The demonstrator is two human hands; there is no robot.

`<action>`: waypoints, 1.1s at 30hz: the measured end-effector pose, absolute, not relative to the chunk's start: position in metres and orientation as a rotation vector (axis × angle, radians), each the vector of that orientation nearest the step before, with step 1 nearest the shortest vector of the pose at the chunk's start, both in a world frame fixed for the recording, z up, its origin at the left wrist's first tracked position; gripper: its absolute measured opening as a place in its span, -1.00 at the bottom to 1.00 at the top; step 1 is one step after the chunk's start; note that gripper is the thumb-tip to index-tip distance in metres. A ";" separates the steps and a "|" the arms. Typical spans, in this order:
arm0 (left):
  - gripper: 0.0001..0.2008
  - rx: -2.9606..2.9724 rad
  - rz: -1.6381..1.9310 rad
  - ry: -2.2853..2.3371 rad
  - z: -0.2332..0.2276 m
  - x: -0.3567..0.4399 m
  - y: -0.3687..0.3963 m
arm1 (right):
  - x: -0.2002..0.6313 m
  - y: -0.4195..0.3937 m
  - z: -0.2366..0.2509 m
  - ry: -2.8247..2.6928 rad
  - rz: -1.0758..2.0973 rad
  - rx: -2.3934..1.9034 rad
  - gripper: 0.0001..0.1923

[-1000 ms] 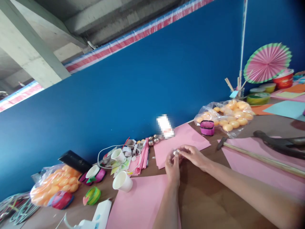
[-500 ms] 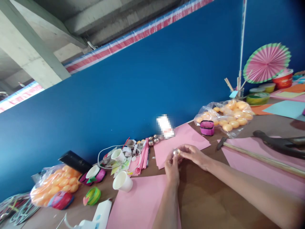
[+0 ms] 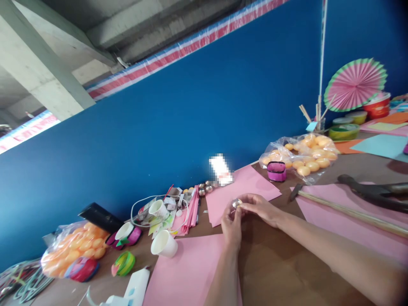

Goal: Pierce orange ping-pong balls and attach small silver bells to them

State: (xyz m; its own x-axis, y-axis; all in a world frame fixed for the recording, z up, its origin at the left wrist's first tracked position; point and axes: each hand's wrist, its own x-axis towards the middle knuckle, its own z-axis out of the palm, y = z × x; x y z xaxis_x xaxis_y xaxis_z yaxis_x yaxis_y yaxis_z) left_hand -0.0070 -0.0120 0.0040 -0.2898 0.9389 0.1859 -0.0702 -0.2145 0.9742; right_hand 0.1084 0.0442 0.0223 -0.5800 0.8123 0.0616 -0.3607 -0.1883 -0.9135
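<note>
A small shiny silver ball (image 3: 236,203) is pinched between the fingertips of both hands, just above the table. My left hand (image 3: 231,225) grips it from the near side, thumb and fingers closed. From the right, my right hand (image 3: 259,208) has its thumb and index finger on the same ball; its lower fingers are partly hidden. Pink paper sheets (image 3: 247,187) lie behind the hands, and another pink sheet (image 3: 188,272) is under my left forearm. Several similar shiny metal balls (image 3: 205,189) sit together near the blue wall.
To the left stand a white paper cup (image 3: 164,243), a power strip (image 3: 137,287), a green tape roll (image 3: 124,262) and a bag of orange balls (image 3: 79,246). Rightward are a hammer (image 3: 344,210), a second bag of balls (image 3: 314,157), a magenta band (image 3: 276,171) and a paper fan (image 3: 355,85).
The fingers have shifted slightly on the ball, my left thumb sitting a little lower, so more of its shiny top shows. Both hands stay in nearly the same place.
</note>
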 end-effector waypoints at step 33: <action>-0.47 1.159 1.631 1.308 0.001 -0.008 -0.011 | 0.105 0.038 0.027 -1.346 1.790 -0.617 -0.77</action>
State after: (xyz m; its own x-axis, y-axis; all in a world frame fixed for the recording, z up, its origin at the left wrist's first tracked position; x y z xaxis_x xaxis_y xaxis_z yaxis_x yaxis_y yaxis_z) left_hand -0.0075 -0.0115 0.0013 -0.3239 0.9248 0.1996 -0.0064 -0.2131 0.9770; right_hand 0.1054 0.0377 0.0273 -0.5645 0.8217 0.0791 -0.3038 -0.1177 -0.9454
